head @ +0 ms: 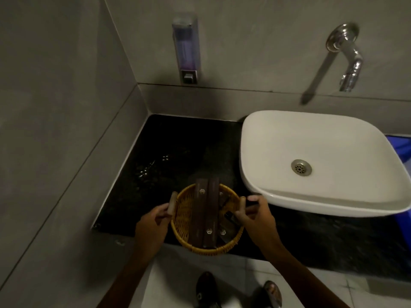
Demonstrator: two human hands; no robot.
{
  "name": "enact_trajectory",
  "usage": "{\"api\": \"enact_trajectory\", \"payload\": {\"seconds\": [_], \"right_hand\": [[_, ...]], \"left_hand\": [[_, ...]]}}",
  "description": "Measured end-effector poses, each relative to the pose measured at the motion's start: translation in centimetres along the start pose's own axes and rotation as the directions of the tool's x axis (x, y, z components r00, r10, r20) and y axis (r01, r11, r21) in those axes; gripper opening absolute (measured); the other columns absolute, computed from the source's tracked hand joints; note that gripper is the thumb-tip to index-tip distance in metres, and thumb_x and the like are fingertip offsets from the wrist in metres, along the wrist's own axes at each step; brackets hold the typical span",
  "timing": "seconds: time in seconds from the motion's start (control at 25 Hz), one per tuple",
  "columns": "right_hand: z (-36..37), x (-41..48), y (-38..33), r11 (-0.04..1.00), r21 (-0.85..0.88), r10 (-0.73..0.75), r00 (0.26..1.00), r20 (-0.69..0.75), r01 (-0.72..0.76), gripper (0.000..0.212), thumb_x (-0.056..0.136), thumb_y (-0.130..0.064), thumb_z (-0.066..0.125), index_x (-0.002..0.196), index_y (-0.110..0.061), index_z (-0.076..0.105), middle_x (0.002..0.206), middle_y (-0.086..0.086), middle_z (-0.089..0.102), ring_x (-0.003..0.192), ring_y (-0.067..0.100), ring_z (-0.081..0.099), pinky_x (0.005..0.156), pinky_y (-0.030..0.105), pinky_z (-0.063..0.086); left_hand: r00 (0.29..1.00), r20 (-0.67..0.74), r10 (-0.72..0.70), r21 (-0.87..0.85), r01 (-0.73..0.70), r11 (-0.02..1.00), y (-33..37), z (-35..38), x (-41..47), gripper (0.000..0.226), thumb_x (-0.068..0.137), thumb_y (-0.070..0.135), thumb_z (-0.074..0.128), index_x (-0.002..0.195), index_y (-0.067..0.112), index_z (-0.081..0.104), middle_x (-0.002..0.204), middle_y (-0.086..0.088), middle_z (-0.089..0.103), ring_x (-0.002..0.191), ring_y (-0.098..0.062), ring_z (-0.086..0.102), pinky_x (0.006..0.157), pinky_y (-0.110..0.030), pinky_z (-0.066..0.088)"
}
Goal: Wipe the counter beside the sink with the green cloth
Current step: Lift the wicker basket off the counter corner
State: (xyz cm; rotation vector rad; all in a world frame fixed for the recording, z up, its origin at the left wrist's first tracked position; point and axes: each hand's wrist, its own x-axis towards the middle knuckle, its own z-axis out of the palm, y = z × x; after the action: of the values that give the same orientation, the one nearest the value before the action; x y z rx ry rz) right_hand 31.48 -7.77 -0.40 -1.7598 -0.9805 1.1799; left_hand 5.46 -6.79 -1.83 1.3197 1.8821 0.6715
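Both my hands grip the basket (208,218) by its handles, left hand (153,227) and right hand (258,218), at the counter's (178,152) front edge, dark boxes (205,210) inside. Sink (322,161) sits just right; dispenser (186,47) and tap (347,56) on the wall. Green cloth isn't in view.

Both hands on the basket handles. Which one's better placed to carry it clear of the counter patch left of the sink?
Probably left. The left hand grips the basket handle on the open side; the right hand sits close to the sink rim. No green cloth is visible.
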Motion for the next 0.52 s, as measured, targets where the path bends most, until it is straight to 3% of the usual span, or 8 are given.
{"api": "enact_trajectory", "payload": {"seconds": [0.16,0.24,0.32,0.4,0.52], "right_hand": [[-4.2,-0.8,3.1,0.993,-0.116,-0.012,0.999,-0.041,0.007,0.035,0.083,-0.006,0.069,0.103,-0.022,0.045,0.089,0.002,0.066,0.079,0.009,0.066,0.054,0.010,0.052],[-5.4,-0.5,4.0,0.985,-0.175,-0.006,1.000,0.000,0.006,0.038,0.082,-0.013,0.071,0.109,-0.019,0.046,0.092,0.000,0.065,0.082,0.011,0.066,0.055,0.012,0.051],[-7.7,-0.1,4.2,0.969,-0.241,-0.046,0.998,0.053,0.057,0.037,0.081,-0.023,0.073,0.110,-0.019,0.050,0.091,-0.003,0.064,0.079,0.005,0.064,0.059,0.012,0.049],[-11.4,0.1,3.7,0.944,-0.303,-0.111,0.991,0.074,0.128,0.023,0.080,-0.029,0.074,0.094,-0.019,0.059,0.079,-0.007,0.063,0.068,0.001,0.061,0.059,0.008,0.047],[-20.9,0.6,3.7,0.916,-0.383,-0.147,0.989,-0.033,0.123,0.017,0.079,-0.028,0.074,0.070,-0.020,0.061,0.067,-0.007,0.064,0.062,0.003,0.060,0.061,0.007,0.044]], "left_hand": [[0.988,0.137,-0.064,-0.020,0.068,0.997,0.0,4.7,-2.6,0.041,0.089,0.005,0.059,0.129,0.016,0.057,0.112,-0.007,0.068,0.101,-0.022,0.063,0.076,-0.026,0.045],[0.993,0.110,-0.035,0.036,0.031,0.999,0.6,5.9,-3.1,0.038,0.090,0.011,0.060,0.128,0.015,0.058,0.115,-0.011,0.068,0.105,-0.028,0.063,0.080,-0.032,0.047],[0.999,-0.029,0.031,0.164,-0.026,0.986,2.6,6.7,-3.4,0.037,0.092,0.027,0.059,0.127,0.015,0.057,0.121,-0.013,0.064,0.109,-0.029,0.060,0.087,-0.042,0.051],[0.986,-0.133,0.105,0.204,-0.076,0.976,6.0,7.9,-4.1,0.038,0.094,0.033,0.053,0.128,0.016,0.055,0.125,-0.013,0.060,0.113,-0.030,0.057,0.094,-0.048,0.048],[0.910,-0.128,0.394,0.289,-0.346,0.893,13.1,13.9,-6.4,0.037,0.088,0.026,0.051,0.122,0.014,0.060,0.120,-0.010,0.065,0.113,-0.030,0.058,0.100,-0.040,0.044]]}}
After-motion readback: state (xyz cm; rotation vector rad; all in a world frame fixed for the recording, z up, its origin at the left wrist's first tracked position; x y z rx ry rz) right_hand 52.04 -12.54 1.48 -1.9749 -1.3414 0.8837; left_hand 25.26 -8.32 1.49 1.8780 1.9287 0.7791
